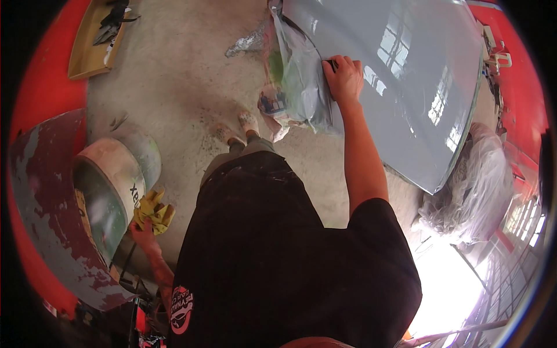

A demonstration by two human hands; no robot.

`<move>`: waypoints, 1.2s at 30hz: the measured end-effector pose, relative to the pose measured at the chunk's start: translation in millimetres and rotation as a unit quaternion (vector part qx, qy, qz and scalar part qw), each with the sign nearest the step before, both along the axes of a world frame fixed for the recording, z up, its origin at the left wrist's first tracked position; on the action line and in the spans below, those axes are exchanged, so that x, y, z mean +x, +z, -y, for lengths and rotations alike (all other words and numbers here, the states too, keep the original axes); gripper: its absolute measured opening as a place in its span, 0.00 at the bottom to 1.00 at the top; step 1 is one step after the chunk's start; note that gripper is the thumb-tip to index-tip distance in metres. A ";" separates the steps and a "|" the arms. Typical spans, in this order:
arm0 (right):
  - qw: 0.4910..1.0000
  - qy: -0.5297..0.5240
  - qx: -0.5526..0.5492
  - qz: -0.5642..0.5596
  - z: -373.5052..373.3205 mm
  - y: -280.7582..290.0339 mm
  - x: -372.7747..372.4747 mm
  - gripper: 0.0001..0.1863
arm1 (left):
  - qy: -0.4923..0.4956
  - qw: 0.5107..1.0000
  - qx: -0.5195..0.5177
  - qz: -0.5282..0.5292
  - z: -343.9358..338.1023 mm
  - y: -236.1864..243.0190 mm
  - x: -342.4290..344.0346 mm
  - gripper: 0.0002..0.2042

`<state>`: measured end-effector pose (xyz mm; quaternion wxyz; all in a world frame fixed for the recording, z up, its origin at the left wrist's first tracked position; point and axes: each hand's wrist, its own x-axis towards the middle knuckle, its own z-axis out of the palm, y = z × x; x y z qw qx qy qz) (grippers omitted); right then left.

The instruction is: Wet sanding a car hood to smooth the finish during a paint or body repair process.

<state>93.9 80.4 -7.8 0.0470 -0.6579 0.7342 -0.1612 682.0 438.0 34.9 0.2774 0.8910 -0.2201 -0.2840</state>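
At the left, my left hand (145,235) is closed on a crumpled yellow cloth (154,212), held low beside a curved panel. My right arm reaches forward to a large glossy grey car body panel (400,98). There my right hand (346,80) is closed at the panel's left edge, its fingers around a small black thing (332,65) whose kind I cannot make out. Clear plastic masking sheet (307,75) hangs along that edge just left of the hand, with printed paper (271,100) under or beside it.
Curved panels stand at the left: one with peeling maroon paint (52,203), others pale and green (110,165). A cardboard box (93,52) with dark items lies at the far left. Bundled clear plastic (476,185) sits at the right. Concrete floor (180,64) surrounds my feet.
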 end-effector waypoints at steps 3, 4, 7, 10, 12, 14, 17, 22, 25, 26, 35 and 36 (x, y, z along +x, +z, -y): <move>1.000 0.022 0.006 -0.011 27.1 5.8 7.0 0.11 | 0.003 1.000 0.000 -0.004 2.3 7.2 -19.5 0.15; 0.999 0.034 0.009 -0.020 34.4 6.3 9.2 0.11 | 0.006 1.000 0.000 -0.003 1.2 5.4 -21.3 0.15; 0.997 0.058 0.006 -0.055 52.0 4.4 10.8 0.09 | -0.021 1.000 0.012 0.018 3.1 0.6 -25.8 0.15; 0.995 0.065 0.011 -0.073 69.6 6.5 17.5 0.09 | 0.025 0.999 0.038 -0.004 15.4 1.2 -32.9 0.15; 0.993 0.087 0.007 -0.080 86.0 7.0 25.3 0.08 | 0.010 0.999 0.034 -0.017 22.1 -3.1 -28.8 0.15; 0.990 0.106 0.004 -0.088 103.1 8.4 34.2 0.08 | -0.030 0.999 0.040 -0.016 28.7 -11.9 -13.2 0.14; 0.981 0.150 0.012 -0.120 127.6 10.2 51.0 0.07 | -0.088 0.995 0.031 -0.026 50.1 -26.1 11.6 0.14; 0.973 0.129 0.058 -0.183 157.9 6.6 75.8 0.07 | -0.119 0.989 0.016 -0.088 145.8 -16.1 22.7 0.14; 0.966 0.143 0.066 -0.203 175.3 5.7 92.0 0.07 | -0.156 0.983 0.034 -0.093 192.4 -4.6 27.0 0.17; 0.966 0.141 0.067 -0.205 179.0 5.1 96.1 0.07 | -0.158 0.982 0.035 -0.096 205.7 -2.0 28.8 0.17; 0.973 0.042 0.053 -0.220 226.7 -4.3 120.0 0.08 | -0.244 0.965 -0.051 -0.082 329.9 42.9 25.1 0.17; 0.974 0.018 0.051 -0.220 233.5 -6.3 123.2 0.08 | -0.247 0.963 -0.063 -0.085 338.1 44.5 28.7 0.17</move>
